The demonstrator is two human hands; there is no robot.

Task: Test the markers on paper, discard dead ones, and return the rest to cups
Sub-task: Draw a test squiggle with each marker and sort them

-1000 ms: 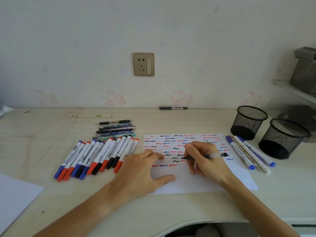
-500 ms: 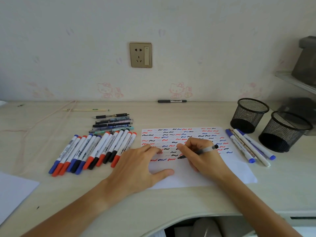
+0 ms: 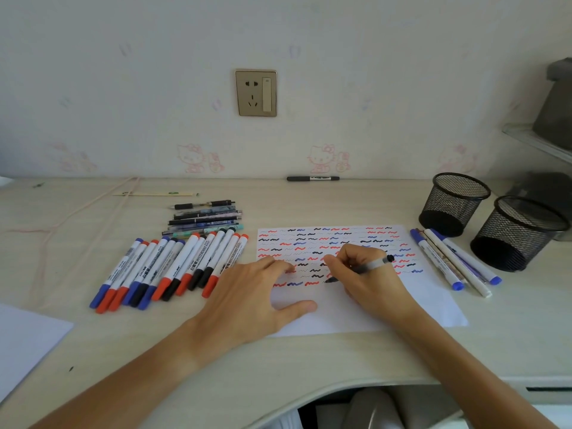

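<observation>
A white paper sheet (image 3: 427,298) covered in red, blue and black squiggles lies in front of me. My right hand (image 3: 371,286) grips a thin grey pen (image 3: 371,265) with its black tip touching the paper's lowest row of marks. My left hand (image 3: 257,292) lies flat with fingers spread, pressing on the sheet's left part. A row of several whiteboard markers (image 3: 173,267) with red, blue and black caps lies to the left. Several thinner pens (image 3: 205,219) lie behind that row. A few markers (image 3: 452,261) lie right of the paper. Two empty black mesh cups (image 3: 455,202) (image 3: 520,233) stand at the right.
A black marker (image 3: 312,178) lies against the wall at the back. A wooden stick (image 3: 154,193) and a thin pink cord (image 3: 80,212) lie at the back left. Another white sheet (image 3: 24,345) sits at the near left edge. The desk's curved front edge (image 3: 309,397) is below my arms.
My right hand has shifted the pen a little left along the bottom row of squiggles. The left hand stays pressed on the paper. The camera view tilted slightly.
</observation>
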